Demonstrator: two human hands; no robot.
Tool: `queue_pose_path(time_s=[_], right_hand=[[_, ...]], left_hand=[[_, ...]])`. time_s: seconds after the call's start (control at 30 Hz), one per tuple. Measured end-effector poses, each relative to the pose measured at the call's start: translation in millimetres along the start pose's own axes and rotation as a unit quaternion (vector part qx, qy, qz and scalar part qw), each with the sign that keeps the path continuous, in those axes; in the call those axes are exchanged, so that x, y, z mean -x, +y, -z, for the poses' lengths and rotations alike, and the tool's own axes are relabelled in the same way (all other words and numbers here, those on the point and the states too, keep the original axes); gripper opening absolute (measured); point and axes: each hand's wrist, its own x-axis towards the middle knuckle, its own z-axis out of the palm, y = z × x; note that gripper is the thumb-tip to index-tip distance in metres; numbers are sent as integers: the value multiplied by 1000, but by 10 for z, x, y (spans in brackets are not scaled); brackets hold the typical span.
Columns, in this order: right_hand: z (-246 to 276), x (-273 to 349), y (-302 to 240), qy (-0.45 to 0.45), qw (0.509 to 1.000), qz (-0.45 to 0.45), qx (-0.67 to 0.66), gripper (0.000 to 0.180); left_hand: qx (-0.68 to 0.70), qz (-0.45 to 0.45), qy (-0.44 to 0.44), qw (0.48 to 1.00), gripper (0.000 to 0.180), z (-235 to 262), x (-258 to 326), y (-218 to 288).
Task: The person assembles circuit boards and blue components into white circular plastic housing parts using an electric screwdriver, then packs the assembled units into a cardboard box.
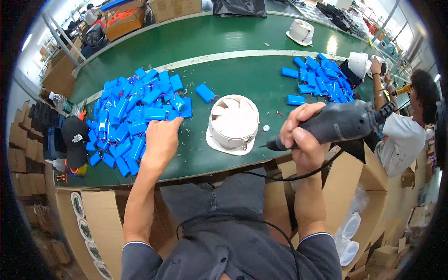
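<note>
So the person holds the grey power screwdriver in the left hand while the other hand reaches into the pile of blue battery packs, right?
Not quite: the head view shows the grey power screwdriver in the right hand. It is the left hand that reaches into the pile of blue battery packs.

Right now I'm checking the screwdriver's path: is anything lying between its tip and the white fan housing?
Almost nothing. The right hand holds the grey electric screwdriver with its tip just right of the white fan housing. Only a small white round piece lies on the green table in that gap. The left hand rests on the blue battery packs, clear of the gap.
</note>
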Motion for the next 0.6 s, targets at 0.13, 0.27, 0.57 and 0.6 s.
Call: queue_pose_path(time_s=[0.13, 0.27, 0.57, 0.6], right_hand=[[-41, -8, 164, -4, 1000, -26, -3, 28], [-40, 3, 273, -1, 999, -40, -11, 26], [-42, 22, 349, 2, 999, -52, 11, 24], [-46, 20, 359, 2, 999, -52, 11, 24]], left_hand=[[-20, 36, -15, 999, 23, -26, -106, 122], [157, -35, 60, 985, 44, -17, -141, 259], [182, -142, -15, 973, 75, 58, -236, 752], [182, -143, -16, 973, 75, 40, -237, 767]])
